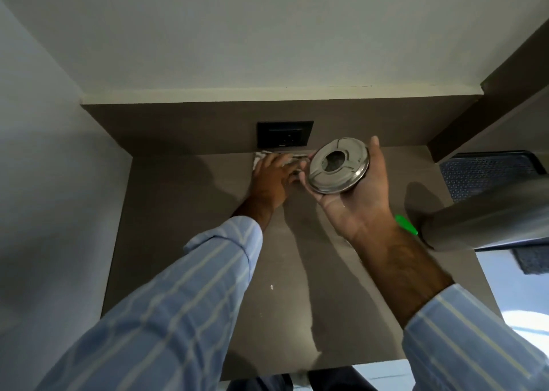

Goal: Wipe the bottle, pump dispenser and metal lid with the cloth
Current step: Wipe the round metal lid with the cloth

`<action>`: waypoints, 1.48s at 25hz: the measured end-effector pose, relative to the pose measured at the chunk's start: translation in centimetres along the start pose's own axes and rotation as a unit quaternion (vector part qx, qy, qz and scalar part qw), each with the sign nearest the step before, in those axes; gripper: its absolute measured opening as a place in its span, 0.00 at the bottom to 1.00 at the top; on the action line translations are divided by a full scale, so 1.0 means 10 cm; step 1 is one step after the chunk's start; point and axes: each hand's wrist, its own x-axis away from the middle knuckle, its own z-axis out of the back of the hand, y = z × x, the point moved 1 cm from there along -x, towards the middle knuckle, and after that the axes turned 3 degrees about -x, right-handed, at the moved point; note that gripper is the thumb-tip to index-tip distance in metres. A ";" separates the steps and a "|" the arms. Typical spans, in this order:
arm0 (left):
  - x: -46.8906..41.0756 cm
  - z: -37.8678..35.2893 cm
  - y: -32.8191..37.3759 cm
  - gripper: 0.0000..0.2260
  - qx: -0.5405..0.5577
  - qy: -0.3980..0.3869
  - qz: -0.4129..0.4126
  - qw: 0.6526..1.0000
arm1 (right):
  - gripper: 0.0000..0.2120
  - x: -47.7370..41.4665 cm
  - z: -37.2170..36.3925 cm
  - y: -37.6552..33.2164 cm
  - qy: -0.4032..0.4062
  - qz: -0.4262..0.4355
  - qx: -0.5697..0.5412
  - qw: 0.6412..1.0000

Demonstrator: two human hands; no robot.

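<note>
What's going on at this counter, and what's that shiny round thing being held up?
A person in a striped blue shirt is cleaning at a brown countertop. Their right hand holds up a round metal lid with a hole in its middle, gripped at the rim. Their left hand reaches to the back of the counter and rests on a cloth lying below a dark wall socket. The lid and cloth are apart, so no wiping is happening right now.

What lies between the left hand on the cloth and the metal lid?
Nothing: in the head view only bare countertop separates the left hand, resting on the cloth, from the metal lid in the right hand.
</note>
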 end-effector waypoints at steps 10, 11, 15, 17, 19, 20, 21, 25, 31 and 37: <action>1.71 0.17 -0.27 0.18 0.022 0.009 -0.094 0.995 | 0.30 0.26 -0.05 0.31 -0.024 -0.074 0.046 0.996; 1.89 0.19 -0.23 0.19 0.026 0.005 -0.078 0.997 | 0.27 0.28 -0.03 0.37 -0.024 -0.084 0.062 0.994; 2.75 0.16 0.14 0.22 0.018 -0.010 -0.069 0.997 | 0.22 0.39 0.12 0.55 -0.012 -0.131 0.109 0.985; 3.25 0.09 0.37 0.22 0.029 -0.017 -0.062 0.998 | 0.21 0.40 0.19 0.61 -0.002 -0.145 0.131 0.981; 3.66 0.06 0.59 0.20 0.043 -0.008 -0.061 0.997 | 0.18 0.38 0.26 0.68 0.013 -0.143 0.152 0.978; 3.81 0.05 0.69 0.18 0.041 0.005 -0.060 0.997 | 0.14 0.38 0.30 0.71 0.023 -0.144 0.160 0.976; 3.93 0.06 0.76 0.16 0.046 0.023 -0.047 0.998 | 0.11 0.38 0.34 0.74 0.031 -0.143 0.183 0.972; 3.72 0.37 0.85 0.10 0.394 0.135 0.307 0.856 | 0.08 0.31 0.55 0.84 0.037 -0.074 0.399 0.913; 2.68 0.74 0.14 0.16 0.661 0.117 0.465 0.577 | 0.17 0.14 0.72 0.98 0.011 -0.038 0.419 0.907; 2.25 0.57 0.05 0.17 0.619 0.052 0.446 0.644 | 0.10 -0.03 0.76 1.17 0.024 -0.045 0.475 0.878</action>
